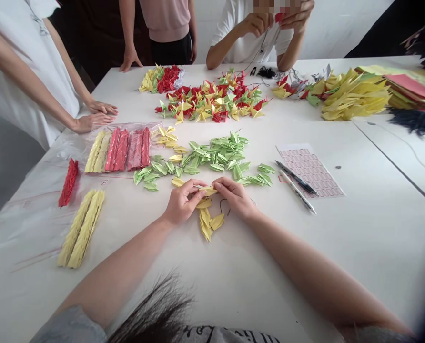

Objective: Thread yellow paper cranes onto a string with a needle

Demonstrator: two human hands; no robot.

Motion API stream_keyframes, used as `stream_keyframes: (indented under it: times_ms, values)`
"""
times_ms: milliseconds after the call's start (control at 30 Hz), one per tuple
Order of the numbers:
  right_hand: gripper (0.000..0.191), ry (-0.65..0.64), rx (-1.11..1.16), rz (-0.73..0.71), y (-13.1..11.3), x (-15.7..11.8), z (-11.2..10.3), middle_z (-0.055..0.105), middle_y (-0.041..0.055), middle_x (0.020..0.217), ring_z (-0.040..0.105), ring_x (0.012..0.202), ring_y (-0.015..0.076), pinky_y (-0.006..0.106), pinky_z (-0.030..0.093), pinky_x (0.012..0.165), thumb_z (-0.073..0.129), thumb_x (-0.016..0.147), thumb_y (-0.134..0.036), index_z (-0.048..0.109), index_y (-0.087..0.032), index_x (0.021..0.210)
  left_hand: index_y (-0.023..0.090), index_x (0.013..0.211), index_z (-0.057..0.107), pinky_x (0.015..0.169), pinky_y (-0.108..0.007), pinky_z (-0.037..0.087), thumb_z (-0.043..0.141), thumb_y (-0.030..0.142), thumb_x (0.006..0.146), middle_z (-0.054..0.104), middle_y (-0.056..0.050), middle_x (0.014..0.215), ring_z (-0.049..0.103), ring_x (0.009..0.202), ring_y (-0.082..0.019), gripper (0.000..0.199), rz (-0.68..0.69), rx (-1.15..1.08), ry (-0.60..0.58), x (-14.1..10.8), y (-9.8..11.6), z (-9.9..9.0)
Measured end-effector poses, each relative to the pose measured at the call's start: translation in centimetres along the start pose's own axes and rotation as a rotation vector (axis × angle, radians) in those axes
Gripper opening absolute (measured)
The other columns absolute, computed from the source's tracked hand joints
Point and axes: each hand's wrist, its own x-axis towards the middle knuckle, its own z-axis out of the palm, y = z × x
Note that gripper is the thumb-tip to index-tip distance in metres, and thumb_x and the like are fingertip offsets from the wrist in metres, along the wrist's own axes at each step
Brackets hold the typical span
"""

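Observation:
Between my two hands, just above the white table (269, 267), is a folded yellow paper piece (208, 191). My left hand (184, 201) pinches its left end between thumb and fingers. At its right end, the fingertips of my right hand (235, 196) are pressed together on it. More yellow folded pieces (205, 223) hang or lie just below my hands, beside a dark curved thread (224, 207). Beyond my hands lies a pile of green folded pieces (219, 153), with several yellow ones (167, 138) at its upper left.
Bagged red and yellow bundles (117, 150) lie left, near yellow bundles (81, 228) and a red one (68, 182). Two pens (297, 178) rest by a label sheet (310, 169). Colourful paper cranes (214, 100) lie farther back. Three people stand or sit around the table.

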Motion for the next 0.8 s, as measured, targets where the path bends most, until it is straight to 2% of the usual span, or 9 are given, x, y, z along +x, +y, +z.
stream_keyframes:
  times_ms: [133,300,433,600,800]
  values:
    - [0.041,0.028,0.072,-0.026,0.0,-0.03,-0.06,0.066,0.0041,0.101,0.06,0.091,0.0175,0.03,0.048,0.083,0.055,0.091,-0.06,0.064,-0.022,0.104,0.018,0.11,0.063,0.077,-0.03,0.058,0.06,0.048,0.092,0.076,-0.006,0.088,0.074,0.082,-0.02,0.035,-0.047,-0.172,-0.002,0.19,-0.23,-0.09]
    - [0.038,-0.011,0.072,0.027,0.19,-0.03,0.07,0.065,0.003,0.085,0.059,0.078,0.0158,0.028,0.047,0.072,0.066,0.085,-0.057,0.063,-0.019,0.091,0.018,0.114,0.061,0.08,-0.031,0.057,0.06,0.046,0.092,0.077,-0.006,0.087,0.075,0.083,-0.02,0.036,-0.054,-0.182,0.006,0.24,-0.39,-0.25]
    - [0.044,0.006,0.112,0.039,0.45,0.14,0.13,0.065,0.0029,0.079,0.059,0.075,0.0158,0.028,0.047,0.071,0.067,0.081,-0.062,0.063,-0.019,0.084,0.017,0.107,0.065,0.074,-0.028,0.056,0.067,0.044,0.087,0.076,-0.005,0.081,0.073,0.079,-0.02,0.034,-0.087,-0.131,0.03,0.35,-0.28,-0.12]
    - [0.044,-0.036,0.074,0.039,0.48,0.07,-0.07,0.067,0.0032,0.082,0.06,0.08,0.0174,0.029,0.048,0.076,0.062,0.085,-0.064,0.065,-0.02,0.089,0.016,0.075,0.066,0.059,-0.024,0.048,0.066,0.043,0.085,0.068,-0.003,0.069,0.062,0.062,-0.014,0.029,-0.038,0.022,0.027,0.56,-0.13,0.07]
    - [0.039,-0.1,-0.064,0.0,-0.09,-0.41,-0.02,0.065,0.0026,0.084,0.057,0.074,0.0153,0.027,0.044,0.068,0.059,0.09,-0.058,0.064,-0.019,0.092,0.017,0.07,0.062,0.054,-0.023,0.039,0.063,0.039,0.089,0.061,0.0,0.063,0.052,0.058,-0.011,0.029,0.058,0.058,-0.007,0.48,-0.19,0.05]
